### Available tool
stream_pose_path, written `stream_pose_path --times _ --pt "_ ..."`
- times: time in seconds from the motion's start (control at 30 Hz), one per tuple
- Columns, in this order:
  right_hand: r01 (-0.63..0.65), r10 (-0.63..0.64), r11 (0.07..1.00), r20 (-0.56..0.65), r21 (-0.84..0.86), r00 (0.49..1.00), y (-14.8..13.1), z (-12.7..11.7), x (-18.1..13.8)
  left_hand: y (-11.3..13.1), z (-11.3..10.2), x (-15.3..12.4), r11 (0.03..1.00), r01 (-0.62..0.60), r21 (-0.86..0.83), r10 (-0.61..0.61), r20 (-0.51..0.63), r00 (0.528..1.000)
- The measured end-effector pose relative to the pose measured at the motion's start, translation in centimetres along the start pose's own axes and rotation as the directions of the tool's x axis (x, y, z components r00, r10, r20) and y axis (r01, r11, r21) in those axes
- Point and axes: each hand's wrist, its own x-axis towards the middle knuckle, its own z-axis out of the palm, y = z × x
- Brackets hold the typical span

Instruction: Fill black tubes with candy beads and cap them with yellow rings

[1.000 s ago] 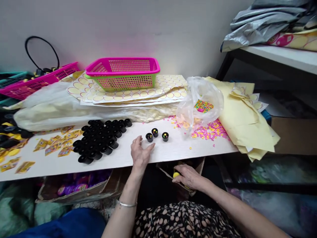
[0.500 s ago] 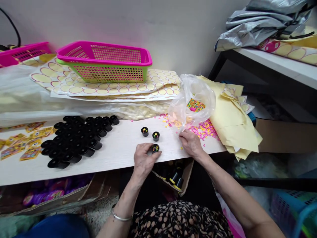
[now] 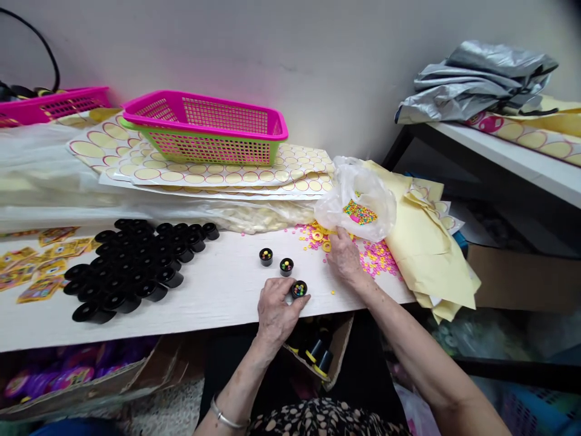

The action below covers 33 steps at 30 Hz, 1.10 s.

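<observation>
My left hand (image 3: 278, 306) rests at the table's front edge, its fingers pinching a small black cup (image 3: 299, 289) filled with coloured beads. Two more filled black cups (image 3: 286, 266) (image 3: 265, 257) stand just behind it. My right hand (image 3: 344, 257) lies on the table among loose pink and yellow beads (image 3: 376, 257) and yellow rings (image 3: 318, 235), fingers curled down onto them. Right behind it a clear plastic bag (image 3: 358, 197) holds multicoloured beads.
A cluster of several empty black cups (image 3: 136, 263) covers the table's left half, with yellow printed stickers (image 3: 40, 266) beyond. A pink and green basket (image 3: 209, 127) sits on sticker sheets at the back. Yellow paper (image 3: 426, 242) hangs off the right. A cardboard box (image 3: 318, 354) with capped cups sits below.
My left hand took hold of one filled cup and drew it toward the front edge. My right hand came up from the box below and settled on the beads by the bag.
</observation>
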Motion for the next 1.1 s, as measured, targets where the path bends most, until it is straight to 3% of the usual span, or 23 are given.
stream_pose_path --times 0.17,0.43,0.67,0.87,1.1 --pt "0.058 -0.058 0.998 0.053 0.001 0.997 2.0 0.5 1.9 0.3 0.1 0.0 0.999 0.009 0.034 -0.009 0.002 1.0" --pt "0.068 -0.064 0.995 0.07 -0.066 0.996 1.0 0.8 1.2 0.6 0.0 0.2 0.999 0.046 0.029 -0.046 0.011 0.999" --pt "0.073 -0.076 0.997 -0.128 -0.027 0.989 0.0 -0.2 -1.9 0.9 0.0 0.1 0.998 0.062 0.033 -0.063 0.027 0.998" --pt "0.355 -0.355 0.932 0.013 -0.068 0.935 -2.0 0.2 -6.0 0.6 0.1 0.0 0.999 0.054 0.006 -0.054 0.005 0.999" --pt "0.258 -0.267 0.959 0.063 0.121 0.962 -1.2 -0.4 -5.9 0.2 0.4 0.0 0.996 0.085 -0.029 -0.085 0.004 0.996"
